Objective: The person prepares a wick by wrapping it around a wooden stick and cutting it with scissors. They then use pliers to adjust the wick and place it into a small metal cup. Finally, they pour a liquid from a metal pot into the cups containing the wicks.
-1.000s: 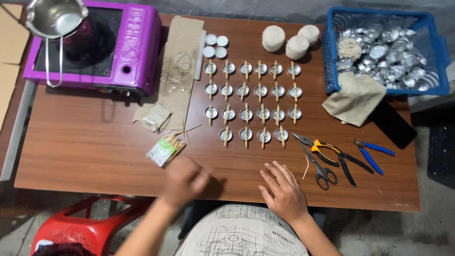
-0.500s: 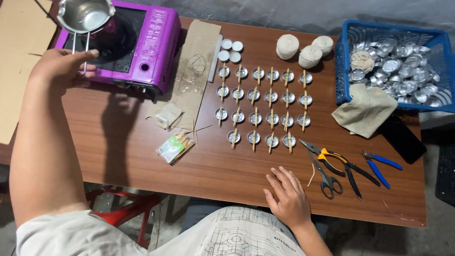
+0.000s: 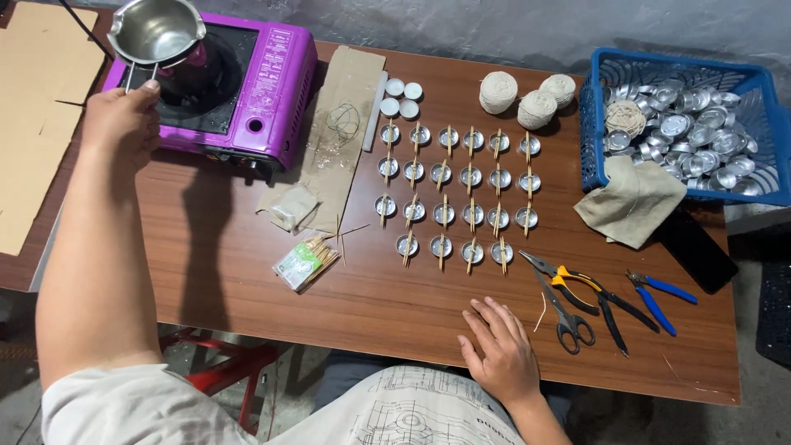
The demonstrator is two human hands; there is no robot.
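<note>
Brown wood-grain worktop [image 3: 247,272] filled most of the frame, with grey floor along the top edge and flat cardboard [image 3: 37,107] at the upper left. A purple portable stove [image 3: 264,91] sat at the upper left of the worktop, and on its burner stood a steel pouring pot [image 3: 156,31] whose wire handle [image 3: 140,74] pointed toward the person. The left hand [image 3: 124,119] reached up to that handle, fingers curled and pinching its end. The right hand [image 3: 501,350] lay flat and open near the bottom centre, palm down on the wood, holding nothing.

Rows of small metal cups [image 3: 457,194], each crossed by wooden sticks, stood in the middle of the frame. Three balls of pale string [image 3: 527,95] lay above them. At the upper right a blue basket [image 3: 589,136] held more loose cups, with a beige cloth [image 3: 630,202] draped over its front rim. Scissors [image 3: 564,317], yellow-handled pliers [image 3: 589,288] and blue-handled pliers [image 3: 659,290] lay just right of the open hand. A small packet of sticks [image 3: 305,262] rested left of the cups.
</note>
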